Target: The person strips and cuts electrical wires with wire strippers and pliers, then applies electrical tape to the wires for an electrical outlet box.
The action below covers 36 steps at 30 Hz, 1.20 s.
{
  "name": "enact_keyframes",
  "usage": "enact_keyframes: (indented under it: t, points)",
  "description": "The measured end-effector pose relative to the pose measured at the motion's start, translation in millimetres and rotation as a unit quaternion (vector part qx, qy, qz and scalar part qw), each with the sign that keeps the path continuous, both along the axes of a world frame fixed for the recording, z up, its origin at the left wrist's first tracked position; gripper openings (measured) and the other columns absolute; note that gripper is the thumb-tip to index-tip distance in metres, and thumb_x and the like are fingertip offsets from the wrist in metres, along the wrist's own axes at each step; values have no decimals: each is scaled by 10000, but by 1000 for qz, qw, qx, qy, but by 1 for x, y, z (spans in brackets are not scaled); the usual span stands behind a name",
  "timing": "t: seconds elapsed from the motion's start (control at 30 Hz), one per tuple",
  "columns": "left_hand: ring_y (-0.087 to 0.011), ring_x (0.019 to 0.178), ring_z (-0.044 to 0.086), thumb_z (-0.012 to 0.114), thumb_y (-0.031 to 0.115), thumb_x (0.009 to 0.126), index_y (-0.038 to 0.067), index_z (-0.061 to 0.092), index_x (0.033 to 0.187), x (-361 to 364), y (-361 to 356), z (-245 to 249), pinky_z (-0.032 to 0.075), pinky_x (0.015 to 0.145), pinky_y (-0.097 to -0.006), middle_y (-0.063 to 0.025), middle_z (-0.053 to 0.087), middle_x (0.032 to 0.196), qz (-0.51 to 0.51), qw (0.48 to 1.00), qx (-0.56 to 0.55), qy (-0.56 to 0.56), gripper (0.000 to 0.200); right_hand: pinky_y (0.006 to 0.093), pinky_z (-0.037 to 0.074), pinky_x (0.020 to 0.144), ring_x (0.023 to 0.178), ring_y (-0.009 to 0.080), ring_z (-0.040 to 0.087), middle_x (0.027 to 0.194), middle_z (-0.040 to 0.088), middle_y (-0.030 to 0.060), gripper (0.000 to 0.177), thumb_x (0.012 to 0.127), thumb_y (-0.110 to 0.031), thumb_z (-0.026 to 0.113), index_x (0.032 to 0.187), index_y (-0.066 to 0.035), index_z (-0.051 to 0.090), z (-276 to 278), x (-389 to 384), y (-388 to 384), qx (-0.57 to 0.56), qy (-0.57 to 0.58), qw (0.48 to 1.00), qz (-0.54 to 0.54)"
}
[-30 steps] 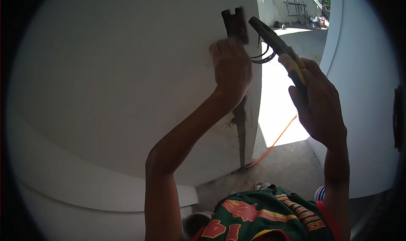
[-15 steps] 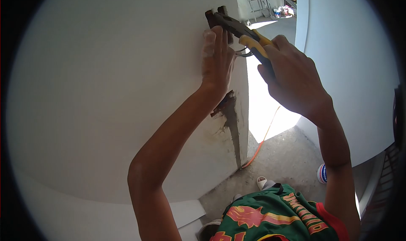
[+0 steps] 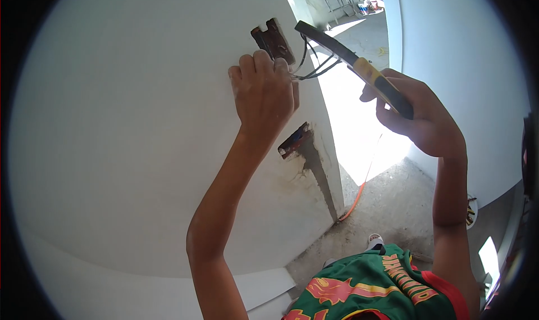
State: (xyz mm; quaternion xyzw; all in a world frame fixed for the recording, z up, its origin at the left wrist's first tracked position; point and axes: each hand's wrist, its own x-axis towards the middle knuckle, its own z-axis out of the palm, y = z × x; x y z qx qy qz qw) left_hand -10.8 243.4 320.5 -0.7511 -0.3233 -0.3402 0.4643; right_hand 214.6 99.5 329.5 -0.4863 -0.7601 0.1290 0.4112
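Observation:
My right hand (image 3: 421, 109) is wrapped around a pair of pliers (image 3: 331, 44) with yellow-and-black handles, seen nearly edge-on. Their dark jaws point up and left, apart from the wall. My left hand (image 3: 261, 89) is closed just below a dark brown recessed electrical box (image 3: 273, 41) in the white wall. Thin dark electrical wires (image 3: 317, 71) loop out from the fingers of that hand toward the pliers. How the fingertips grip them is partly hidden.
Lower on the wall (image 3: 140, 123) sits a second recessed box (image 3: 295, 141), with a grey patched strip (image 3: 320, 176) below it. An orange cord (image 3: 359, 193) runs along the concrete floor. A white bucket (image 3: 471, 212) stands right; a metal ladder (image 3: 337, 0) is beyond the doorway.
The pliers have moved right and down, away from the box, and turned edge-on. My left hand has shifted left and down and curled its fingers, uncovering more of the upper box.

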Motion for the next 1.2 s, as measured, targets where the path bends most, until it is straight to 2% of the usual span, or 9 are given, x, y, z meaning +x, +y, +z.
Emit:
enact_keyframes:
  t: [0.27, 0.4, 0.47, 0.57, 0.67, 0.7, 0.9, 1.1, 1.2]
  points:
    - [-257, 811, 452, 651, 263, 792, 76, 648, 1142, 13, -23, 21, 367, 703, -396, -103, 442, 824, 183, 979, -60, 73, 397, 315, 454, 780, 844, 197, 566, 1019, 604, 107, 126, 871, -106, 583, 897, 17, 572, -56, 78, 42, 32, 175, 977, 120]
    - [-249, 770, 429, 680, 246, 760, 65, 586, 1288, 14, -17, 12, 334, 694, -383, -88, 435, 791, 206, 974, -18, 97, 566, 252, 478, 686, 791, 97, 570, 1097, 595, 132, 222, 889, -183, 603, 973, 23, 604, -87, 96, 53, -190, 399, 837, 324]
    - [-251, 774, 432, 661, 262, 799, 55, 580, 1288, 20, -15, 7, 328, 699, -388, -88, 436, 794, 265, 957, -10, 115, 538, 298, 486, 737, 834, 141, 593, 1097, 603, 147, 222, 887, -175, 606, 972, 29, 599, -111, 99, 58, -241, 412, 777, 409]
    - [-278, 819, 430, 601, 321, 873, 53, 576, 1106, 37, -14, 8, 326, 715, -417, -123, 445, 869, 377, 915, -43, 136, 357, 389, 461, 855, 929, 242, 610, 1088, 619, 181, 195, 876, -146, 602, 958, 31, 594, -139, 79, 69, -211, 378, 762, 481]
    - [-295, 852, 426, 553, 398, 910, 56, 551, 971, 56, -10, 2, 317, 725, -426, -150, 445, 915, 445, 884, -52, 135, 348, 368, 472, 823, 919, 218, 608, 1113, 606, 178, 212, 877, -152, 598, 975, 36, 587, -151, 58, 81, -205, 338, 763, 511]
    - [-298, 858, 425, 542, 424, 915, 56, 539, 949, 62, -10, -1, 313, 727, -423, -155, 443, 920, 457, 879, -47, 132, 370, 338, 492, 791, 910, 185, 605, 1137, 593, 160, 242, 880, -152, 597, 1017, 47, 576, -145, 62, 84, -352, 340, 694, 528]
    - [-295, 853, 418, 367, 653, 925, 44, 518, 1032, 76, 0, -19, 310, 742, -409, -161, 446, 912, 510, 856, 4, 77, 637, 302, 530, 771, 886, 165, 606, 1094, 581, 153, 293, 893, -151, 590, 1083, 70, 553, -131, 31, 92, -363, 474, 497, 630]
    - [-260, 825, 400, 323, 696, 921, 24, 510, 1049, 61, -2, -19, 326, 724, -407, -158, 465, 921, 501, 847, 43, 172, 709, 303, 530, 702, 770, 180, 632, 886, 598, 127, 346, 877, -187, 570, 1092, 84, 553, -84, 3, 107, -337, 517, 497, 610]
    - [-265, 944, 448, 471, 586, 936, 16, 532, 1077, 70, -7, -20, 349, 792, -419, -116, 503, 992, 478, 871, -6, 117, 591, 303, 532, 702, 744, 188, 643, 859, 607, 124, 360, 871, -186, 558, 1106, 87, 547, -71, -14, 115, -315, 513, 538, 590]
